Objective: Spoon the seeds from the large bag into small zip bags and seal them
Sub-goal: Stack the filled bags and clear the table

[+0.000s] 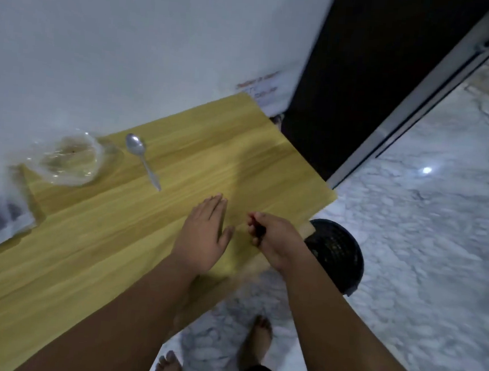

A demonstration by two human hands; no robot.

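A: Left hand (204,235) is lying flat on the bench (101,247), toward its right end. Grip apart, fingers straight, holding nothing.
B: And the right hand (271,240)?
A: Hovering just beside the left, over the bench's right edge. Fingers are curling inward round a dark patch. It is blurred, so I cannot tell whether the grip is clamping anything.
B: The seeds?
A: Large bag (67,159), clear, is sitting far left on the bench with seeds showing inside. Spoon (141,159) is lying just right of it, not touching. Black bin (337,251) is standing by the bench's right corner.
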